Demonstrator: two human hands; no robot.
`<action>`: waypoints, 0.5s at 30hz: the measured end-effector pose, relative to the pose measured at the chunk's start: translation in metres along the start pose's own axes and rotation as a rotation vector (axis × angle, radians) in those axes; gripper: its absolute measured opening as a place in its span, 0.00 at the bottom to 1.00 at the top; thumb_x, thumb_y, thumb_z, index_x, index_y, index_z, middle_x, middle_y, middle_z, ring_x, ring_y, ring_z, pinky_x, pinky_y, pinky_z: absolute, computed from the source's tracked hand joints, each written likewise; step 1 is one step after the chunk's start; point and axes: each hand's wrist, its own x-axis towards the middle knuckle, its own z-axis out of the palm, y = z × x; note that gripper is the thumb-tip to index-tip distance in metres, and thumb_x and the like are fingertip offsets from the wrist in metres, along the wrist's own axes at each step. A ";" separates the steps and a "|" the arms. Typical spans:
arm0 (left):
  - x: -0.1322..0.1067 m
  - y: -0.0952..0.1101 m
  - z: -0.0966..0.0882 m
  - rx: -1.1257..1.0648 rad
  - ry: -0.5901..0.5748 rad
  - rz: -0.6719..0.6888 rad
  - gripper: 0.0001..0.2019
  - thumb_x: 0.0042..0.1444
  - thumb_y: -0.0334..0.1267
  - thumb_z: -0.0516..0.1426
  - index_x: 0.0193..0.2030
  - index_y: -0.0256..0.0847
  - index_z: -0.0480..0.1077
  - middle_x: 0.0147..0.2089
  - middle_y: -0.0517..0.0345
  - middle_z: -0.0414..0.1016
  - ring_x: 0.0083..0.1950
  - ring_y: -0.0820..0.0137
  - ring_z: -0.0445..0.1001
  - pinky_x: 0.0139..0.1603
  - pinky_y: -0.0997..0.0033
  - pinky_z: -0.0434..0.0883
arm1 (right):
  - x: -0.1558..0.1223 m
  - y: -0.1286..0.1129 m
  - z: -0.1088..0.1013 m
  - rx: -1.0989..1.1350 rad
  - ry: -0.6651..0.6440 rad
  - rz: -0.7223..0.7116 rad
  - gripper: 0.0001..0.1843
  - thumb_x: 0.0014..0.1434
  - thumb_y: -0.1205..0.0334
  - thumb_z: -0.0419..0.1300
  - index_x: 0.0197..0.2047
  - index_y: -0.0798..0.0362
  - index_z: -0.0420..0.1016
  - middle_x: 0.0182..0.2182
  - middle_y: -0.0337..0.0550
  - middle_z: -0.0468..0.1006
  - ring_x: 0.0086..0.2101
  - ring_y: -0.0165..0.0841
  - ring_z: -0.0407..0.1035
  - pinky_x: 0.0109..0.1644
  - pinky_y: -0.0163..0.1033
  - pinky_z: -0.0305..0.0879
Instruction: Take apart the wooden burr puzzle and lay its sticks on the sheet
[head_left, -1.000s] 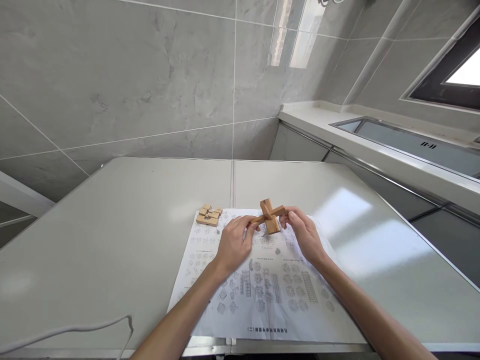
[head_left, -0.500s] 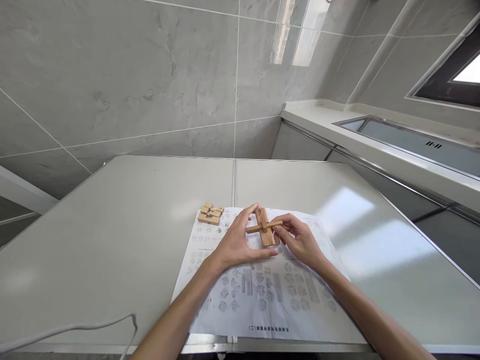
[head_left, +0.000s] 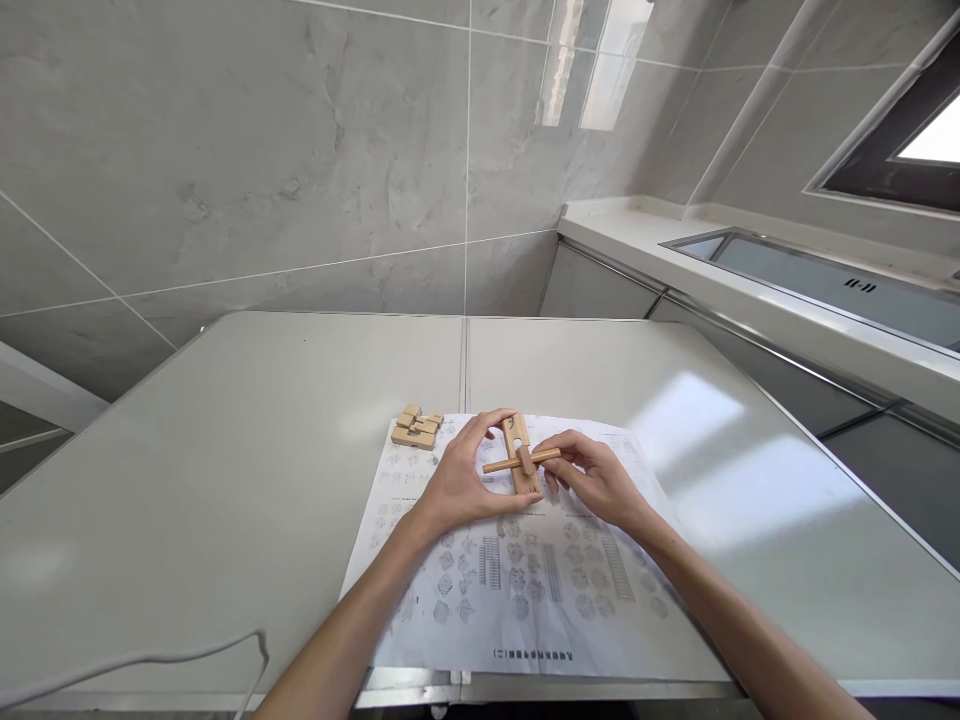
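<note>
grey tiled wall [head_left: 300,150], pale table [head_left: 225,500] (printed sheet [head_left: 540,628] on it); left hand [head_left: 459,480] gripping slotted block [head_left: 528,484], right hand [head_left: 596,480] pinching rod [head_left: 545,456].

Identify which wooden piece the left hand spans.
The board, left hand on both ends; bar and peg only overlap it, the pile lies apart.
</note>
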 end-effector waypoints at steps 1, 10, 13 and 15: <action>0.000 0.000 -0.001 0.002 0.000 0.003 0.45 0.43 0.46 0.75 0.67 0.48 0.64 0.64 0.48 0.72 0.60 0.55 0.74 0.61 0.54 0.74 | 0.000 0.000 -0.001 0.013 -0.008 0.009 0.10 0.69 0.51 0.64 0.43 0.47 0.80 0.33 0.42 0.82 0.24 0.32 0.71 0.32 0.41 0.70; -0.002 -0.003 0.004 0.182 0.058 0.128 0.42 0.50 0.46 0.72 0.69 0.49 0.60 0.63 0.48 0.73 0.63 0.52 0.73 0.62 0.50 0.72 | 0.002 -0.002 -0.006 -0.086 -0.075 -0.012 0.19 0.66 0.43 0.64 0.52 0.46 0.77 0.49 0.48 0.78 0.46 0.43 0.74 0.51 0.47 0.72; -0.003 -0.004 0.007 0.256 0.071 0.193 0.39 0.54 0.44 0.69 0.70 0.49 0.58 0.63 0.47 0.74 0.62 0.52 0.74 0.61 0.49 0.72 | 0.002 0.000 -0.004 -0.051 -0.148 0.005 0.34 0.63 0.37 0.65 0.65 0.45 0.68 0.60 0.51 0.73 0.57 0.48 0.70 0.62 0.54 0.67; -0.004 -0.005 0.008 0.290 0.070 0.245 0.38 0.56 0.43 0.67 0.70 0.48 0.57 0.62 0.46 0.75 0.62 0.53 0.74 0.61 0.49 0.71 | 0.001 0.001 -0.003 -0.043 -0.193 0.020 0.41 0.62 0.35 0.65 0.70 0.45 0.63 0.64 0.53 0.70 0.63 0.51 0.65 0.67 0.57 0.63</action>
